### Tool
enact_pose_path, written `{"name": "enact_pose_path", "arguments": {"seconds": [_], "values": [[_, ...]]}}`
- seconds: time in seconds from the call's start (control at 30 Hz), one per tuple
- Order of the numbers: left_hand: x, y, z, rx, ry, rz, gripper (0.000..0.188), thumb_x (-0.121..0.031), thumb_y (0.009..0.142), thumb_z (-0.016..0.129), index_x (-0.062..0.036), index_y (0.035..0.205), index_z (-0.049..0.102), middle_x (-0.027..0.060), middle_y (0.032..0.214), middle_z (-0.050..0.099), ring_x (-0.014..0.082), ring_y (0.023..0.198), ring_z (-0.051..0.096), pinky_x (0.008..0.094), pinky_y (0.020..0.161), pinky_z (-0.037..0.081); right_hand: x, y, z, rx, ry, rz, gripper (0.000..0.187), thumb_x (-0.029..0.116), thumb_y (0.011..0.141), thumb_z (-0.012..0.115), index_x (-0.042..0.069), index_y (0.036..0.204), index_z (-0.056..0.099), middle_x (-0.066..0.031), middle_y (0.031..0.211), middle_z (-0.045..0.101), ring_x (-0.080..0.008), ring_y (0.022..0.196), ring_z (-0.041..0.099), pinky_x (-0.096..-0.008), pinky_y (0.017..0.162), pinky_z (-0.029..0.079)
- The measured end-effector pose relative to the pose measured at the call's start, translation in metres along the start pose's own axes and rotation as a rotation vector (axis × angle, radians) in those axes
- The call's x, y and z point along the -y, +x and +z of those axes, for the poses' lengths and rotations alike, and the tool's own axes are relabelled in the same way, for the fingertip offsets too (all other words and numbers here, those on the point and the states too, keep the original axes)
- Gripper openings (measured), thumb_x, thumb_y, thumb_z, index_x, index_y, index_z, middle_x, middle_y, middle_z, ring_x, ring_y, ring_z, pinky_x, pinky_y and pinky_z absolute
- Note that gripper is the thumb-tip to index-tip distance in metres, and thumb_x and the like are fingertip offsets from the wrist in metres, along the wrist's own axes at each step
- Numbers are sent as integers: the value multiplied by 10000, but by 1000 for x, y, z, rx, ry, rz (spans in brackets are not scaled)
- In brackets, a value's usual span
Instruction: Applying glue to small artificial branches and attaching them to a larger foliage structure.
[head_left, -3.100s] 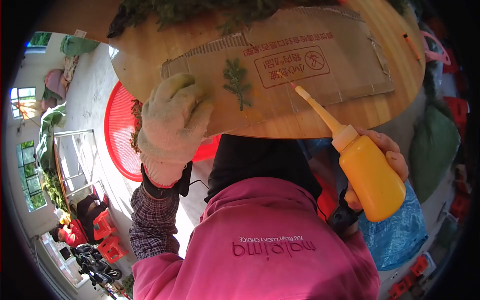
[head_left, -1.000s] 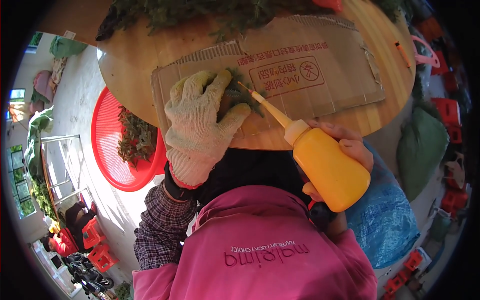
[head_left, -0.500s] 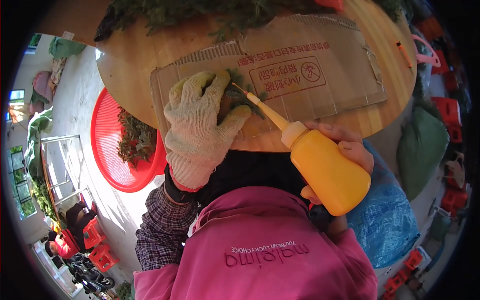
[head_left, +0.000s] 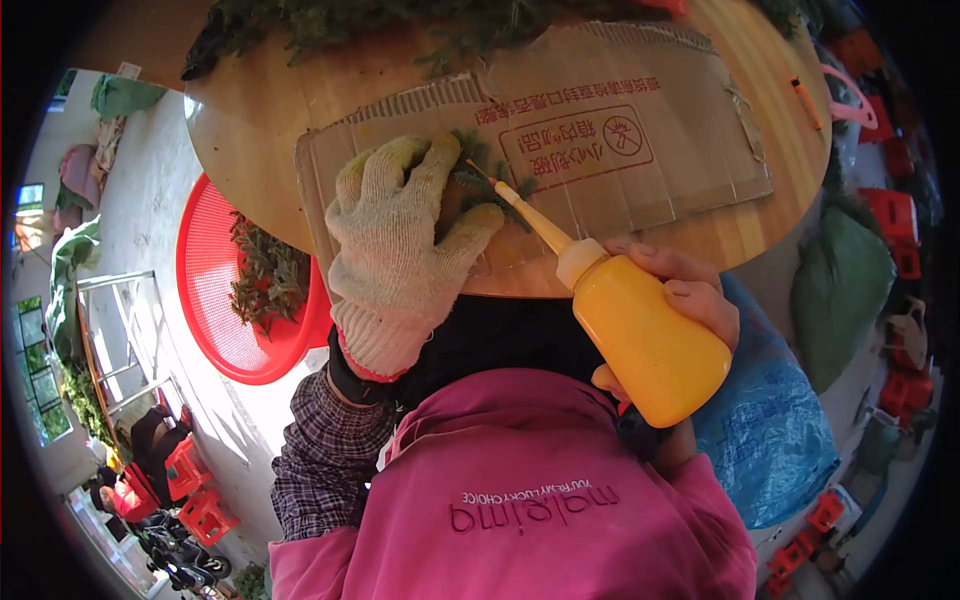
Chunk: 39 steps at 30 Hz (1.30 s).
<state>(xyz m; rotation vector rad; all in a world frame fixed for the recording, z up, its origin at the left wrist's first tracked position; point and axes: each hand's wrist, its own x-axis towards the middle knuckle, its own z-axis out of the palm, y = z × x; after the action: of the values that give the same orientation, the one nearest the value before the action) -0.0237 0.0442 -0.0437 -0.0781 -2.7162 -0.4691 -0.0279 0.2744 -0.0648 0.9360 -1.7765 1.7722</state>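
My left hand (head_left: 385, 225), in a pale knitted glove stained yellow at the fingertips, rests over a flattened piece of cardboard (head_left: 690, 170). Its thumb and forefinger curve around a small green needle-leaf sprig (head_left: 490, 183), and the palm side and part of the sprig are hidden. My bare right hand (head_left: 705, 295) is wrapped round a yellow squeeze bottle (head_left: 645, 335). The bottle tilts toward the upper left, and its long thin nozzle points at the sprig, the tip right by the needles. Whether the tip touches them I cannot tell.
The cardboard lies on a round wooden table (head_left: 245, 130) with a heap of green branches (head_left: 400, 25) at its far side. An orange marker (head_left: 806, 103) lies near the right edge. A red mesh basket (head_left: 200, 290) holding sprigs stands left, and a blue plastic sack (head_left: 765, 430) sits right.
The yellow bottle in my right hand has shifted slightly left, its nozzle tip staying by the sprig. My left hand is almost unmoved.
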Motion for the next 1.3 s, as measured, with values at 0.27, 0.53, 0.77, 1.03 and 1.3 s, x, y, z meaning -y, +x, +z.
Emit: {"name": "enact_pose_path", "arguments": {"seconds": [0.27, 0.53, 0.77, 1.03, 1.3], "values": [[-3, 2, -3, -7, 0, 3, 547, -321, 752, 794, -77, 1223, 662, 117, 1203, 609, 365, 1150, 540, 474, 974, 452, 8, -1, -5, 14, -61, 25, 648, 346, 754, 905, 40, 1151, 495, -262, 1123, 638, -368, 977, 710, -460, 800, 647], [-2, 3, -4, -12, 21, 25, 554, -290, 759, 768, -43, 1248, 686, 165, 1192, 631, 379, 1106, 587, 449, 962, 487, 8, -9, -9, -28, -61, 37, 665, 356, 735, 916, 47, 1147, 496, -252, 1113, 642, -346, 957, 715, -426, 787, 644], [1, 2, -2, -19, -1, 40, 528, -304, 761, 788, -67, 1217, 670, 137, 1182, 613, 370, 1115, 552, 471, 945, 472, 10, -9, -11, -43, -15, 48, 700, 365, 718, 923, 43, 1158, 484, -242, 1111, 636, -329, 969, 707, -427, 799, 643], [-3, 3, -6, 14, 31, 21, 539, -272, 771, 767, -32, 1246, 683, 171, 1195, 630, 380, 1111, 586, 454, 965, 483, 9, -12, -11, -73, 30, 83, 707, 363, 720, 922, 40, 1163, 476, -241, 1112, 630, -334, 986, 700, -447, 820, 641], [-3, 5, -5, 5, 9, 24, 530, -268, 769, 770, -27, 1234, 687, 184, 1188, 633, 383, 1105, 587, 457, 967, 481, 12, -15, -20, -37, 48, 114, 708, 356, 728, 918, 44, 1177, 469, -246, 1137, 616, -339, 1023, 689, -456, 840, 638]]}}
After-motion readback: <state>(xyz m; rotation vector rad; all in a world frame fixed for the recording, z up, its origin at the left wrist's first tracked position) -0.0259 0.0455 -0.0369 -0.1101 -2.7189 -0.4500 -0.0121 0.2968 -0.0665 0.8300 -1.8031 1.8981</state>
